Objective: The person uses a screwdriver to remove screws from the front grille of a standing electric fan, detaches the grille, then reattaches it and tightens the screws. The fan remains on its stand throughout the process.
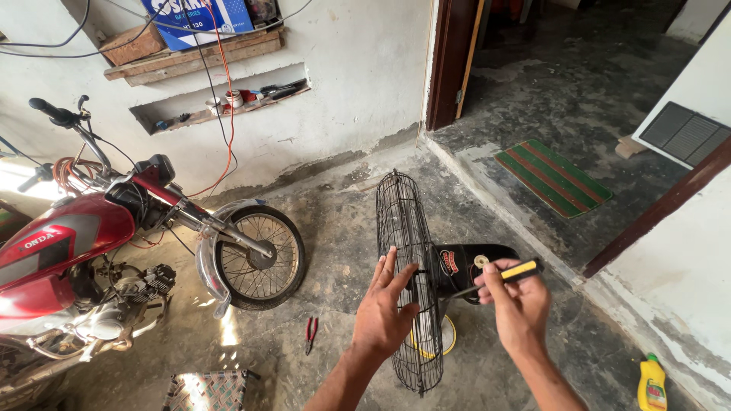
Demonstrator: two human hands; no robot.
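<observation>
down on the concrete floor (343,228) stands a black pedestal fan (426,281), seen edge-on, its wire guard cage (403,251) upright and its motor housing (464,266) jutting to the right. the left hand (384,308) is open, fingers spread, with the palm and fingertips pressed against the rear of the cage. the right hand (518,304) is closed around a screwdriver (502,275) with a yellow and black handle, its shaft pointing left toward the spot where cage meets motor housing; whether the tip is touching there is hard to tell. a yellow ring shows at the fan's base, just beneath the hands. red-handled pliers (310,333) lie on the floor to the left, apart from the fan. a red motorcycle (114,251) is parked further left beside the wall. a yellow bottle (652,384) stands at the lower right, and a green and red striped mat (552,176) lies past the doorway.
</observation>
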